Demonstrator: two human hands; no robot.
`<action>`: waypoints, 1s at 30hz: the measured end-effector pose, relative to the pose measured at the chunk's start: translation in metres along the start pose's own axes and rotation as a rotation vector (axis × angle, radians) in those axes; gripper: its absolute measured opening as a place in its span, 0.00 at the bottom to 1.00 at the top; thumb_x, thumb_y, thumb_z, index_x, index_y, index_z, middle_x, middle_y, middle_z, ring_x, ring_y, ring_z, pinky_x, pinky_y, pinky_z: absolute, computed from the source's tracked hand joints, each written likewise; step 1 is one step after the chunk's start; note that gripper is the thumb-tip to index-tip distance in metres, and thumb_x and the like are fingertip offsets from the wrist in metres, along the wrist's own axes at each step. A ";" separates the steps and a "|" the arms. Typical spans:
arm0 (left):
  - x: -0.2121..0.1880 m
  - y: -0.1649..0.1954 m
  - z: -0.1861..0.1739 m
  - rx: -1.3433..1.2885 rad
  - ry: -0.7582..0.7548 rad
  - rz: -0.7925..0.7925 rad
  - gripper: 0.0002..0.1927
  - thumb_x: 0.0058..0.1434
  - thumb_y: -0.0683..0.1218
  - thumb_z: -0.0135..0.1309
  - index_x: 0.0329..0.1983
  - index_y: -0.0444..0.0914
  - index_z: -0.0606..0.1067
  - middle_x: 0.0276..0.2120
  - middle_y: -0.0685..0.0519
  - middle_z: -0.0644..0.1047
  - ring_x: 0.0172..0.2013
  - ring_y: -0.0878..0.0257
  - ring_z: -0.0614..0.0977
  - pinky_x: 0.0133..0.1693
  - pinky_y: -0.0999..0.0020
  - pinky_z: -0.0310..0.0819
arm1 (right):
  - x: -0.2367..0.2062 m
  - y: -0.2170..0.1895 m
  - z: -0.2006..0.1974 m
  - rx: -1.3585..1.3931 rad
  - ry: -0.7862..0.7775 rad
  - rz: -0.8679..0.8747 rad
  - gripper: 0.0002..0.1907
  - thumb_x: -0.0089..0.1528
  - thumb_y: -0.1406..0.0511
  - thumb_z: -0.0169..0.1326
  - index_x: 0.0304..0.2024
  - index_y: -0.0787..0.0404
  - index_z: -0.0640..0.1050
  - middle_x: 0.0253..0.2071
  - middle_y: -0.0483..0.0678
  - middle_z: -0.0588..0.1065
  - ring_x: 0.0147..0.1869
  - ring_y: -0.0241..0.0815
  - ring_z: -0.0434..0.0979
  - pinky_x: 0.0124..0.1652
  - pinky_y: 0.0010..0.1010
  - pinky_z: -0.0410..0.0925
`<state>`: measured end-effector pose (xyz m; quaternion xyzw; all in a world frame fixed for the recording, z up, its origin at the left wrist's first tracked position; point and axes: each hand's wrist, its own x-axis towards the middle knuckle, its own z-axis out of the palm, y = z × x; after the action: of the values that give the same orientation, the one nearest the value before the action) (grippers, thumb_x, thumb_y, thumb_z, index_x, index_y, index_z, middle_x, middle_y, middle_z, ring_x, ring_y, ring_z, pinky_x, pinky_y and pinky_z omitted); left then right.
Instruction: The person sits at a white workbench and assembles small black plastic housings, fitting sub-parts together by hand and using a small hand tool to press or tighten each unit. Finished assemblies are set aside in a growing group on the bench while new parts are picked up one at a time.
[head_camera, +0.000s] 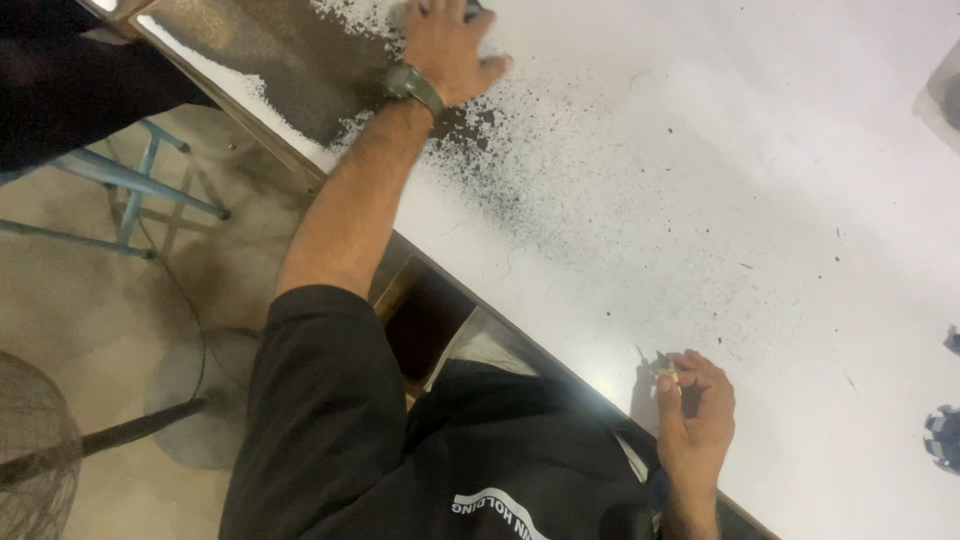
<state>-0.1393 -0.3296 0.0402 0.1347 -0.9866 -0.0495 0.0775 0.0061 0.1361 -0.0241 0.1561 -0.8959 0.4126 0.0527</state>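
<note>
Head view, looking down: your left hand reaches far across the white bench, palm down and fingers curled, pressed into a spread of dark powder near the bench's far edge; whether it grips anything there you cannot tell. A green wristwatch sits on that wrist. Powder specks scatter thinly across the bench toward you. Your right hand rests near the close edge, thumb and fingers pinched on a small yellowish object. The two hands are well apart. A blue stool frame stands on the floor beside the bench.
</note>
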 end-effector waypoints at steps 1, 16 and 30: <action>-0.008 0.017 0.007 0.023 0.008 0.075 0.39 0.64 0.72 0.49 0.70 0.46 0.67 0.70 0.37 0.59 0.68 0.39 0.59 0.61 0.30 0.53 | -0.002 0.003 -0.001 0.029 -0.001 0.009 0.06 0.67 0.67 0.56 0.41 0.62 0.72 0.55 0.56 0.76 0.69 0.54 0.72 0.65 0.44 0.63; -0.171 0.278 0.069 -0.399 0.039 0.957 0.43 0.58 0.72 0.53 0.69 0.42 0.68 0.70 0.37 0.59 0.70 0.41 0.54 0.63 0.33 0.47 | -0.056 0.094 -0.063 0.464 0.413 0.039 0.09 0.72 0.69 0.57 0.50 0.64 0.70 0.55 0.52 0.72 0.64 0.42 0.73 0.66 0.35 0.67; -0.253 0.229 0.085 -0.509 0.123 0.484 0.11 0.68 0.49 0.57 0.34 0.38 0.73 0.28 0.52 0.73 0.27 0.60 0.73 0.31 0.64 0.69 | -0.069 0.114 -0.075 0.513 0.445 0.091 0.07 0.74 0.72 0.51 0.54 0.64 0.69 0.51 0.46 0.69 0.54 0.32 0.70 0.56 0.25 0.67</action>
<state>0.0284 -0.0339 -0.0515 -0.1238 -0.9394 -0.2660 0.1772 0.0318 0.2792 -0.0729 0.0303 -0.7353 0.6506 0.1873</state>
